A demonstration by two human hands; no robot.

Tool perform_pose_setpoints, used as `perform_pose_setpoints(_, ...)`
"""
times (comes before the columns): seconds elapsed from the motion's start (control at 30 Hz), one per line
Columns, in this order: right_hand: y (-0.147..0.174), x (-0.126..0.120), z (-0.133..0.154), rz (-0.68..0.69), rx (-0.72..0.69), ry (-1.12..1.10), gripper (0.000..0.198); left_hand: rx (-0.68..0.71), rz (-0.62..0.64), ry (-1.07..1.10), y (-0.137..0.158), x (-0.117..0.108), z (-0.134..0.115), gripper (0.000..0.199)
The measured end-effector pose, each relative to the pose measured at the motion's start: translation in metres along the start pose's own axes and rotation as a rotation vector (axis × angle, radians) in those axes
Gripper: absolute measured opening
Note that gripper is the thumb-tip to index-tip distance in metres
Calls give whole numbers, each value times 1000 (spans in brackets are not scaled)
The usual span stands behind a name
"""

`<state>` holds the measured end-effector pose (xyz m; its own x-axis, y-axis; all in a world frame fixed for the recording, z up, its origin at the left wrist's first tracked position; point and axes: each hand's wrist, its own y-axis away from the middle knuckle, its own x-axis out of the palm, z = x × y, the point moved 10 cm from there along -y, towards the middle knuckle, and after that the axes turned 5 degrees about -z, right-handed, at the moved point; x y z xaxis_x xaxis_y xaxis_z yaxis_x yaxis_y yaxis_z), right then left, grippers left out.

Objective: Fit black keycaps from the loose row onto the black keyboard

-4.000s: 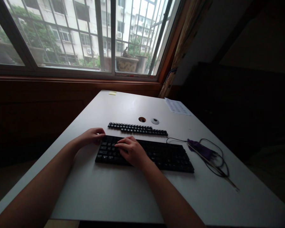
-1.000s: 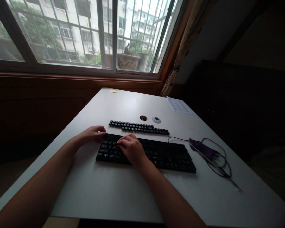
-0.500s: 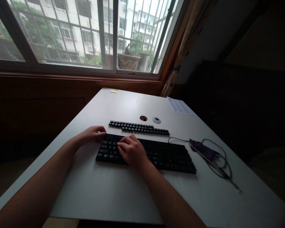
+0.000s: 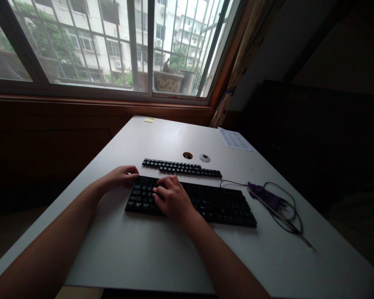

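Observation:
A black keyboard [image 4: 218, 203] lies on the white table, its long side across in front of me. My left hand [image 4: 123, 176] is closed at the keyboard's far left corner, thumb and fingertips pinching the edge there. Over the left part of the keys rests my right hand [image 4: 173, 197], its fingers bent and a little apart, tips touching the keys; I see nothing held between them. Just behind the keyboard, loose black keycaps [image 4: 180, 167] stand lined up in rows on the tabletop. The keys under my right palm are hidden.
Right of the keyboard lie a dark cable [image 4: 294, 203], a purple cloth-like item [image 4: 264, 195] and a thin stick [image 4: 303, 238]. Farther back are a round hole [image 4: 188, 155], a grey ring cover [image 4: 205, 158], printed sheets [image 4: 235, 139] and a yellow note [image 4: 148, 120]. A barred window faces the table.
My right hand's fingers have spread slightly, the upper ones shifting a little over the keys. The left hand stays at the corner, and the keyboard and keycap rows have not moved.

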<state>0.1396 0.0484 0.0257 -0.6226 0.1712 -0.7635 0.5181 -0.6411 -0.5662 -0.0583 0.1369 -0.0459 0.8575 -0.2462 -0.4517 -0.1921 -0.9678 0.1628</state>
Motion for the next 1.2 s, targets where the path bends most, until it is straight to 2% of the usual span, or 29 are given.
perform_pose_setpoints(0.43,0,1,0,33,-49,56,19,24,5,-1,-3,0,1,39)
perform_pose_setpoints(0.9,-1,2,-2,17,-77,63,15,23,-3,-5,-3,-1,3,41)
perform_pose_setpoints(1.2,-1,4,8,38,-146,112,16,25,-1,-17,-3,-1,4,42)
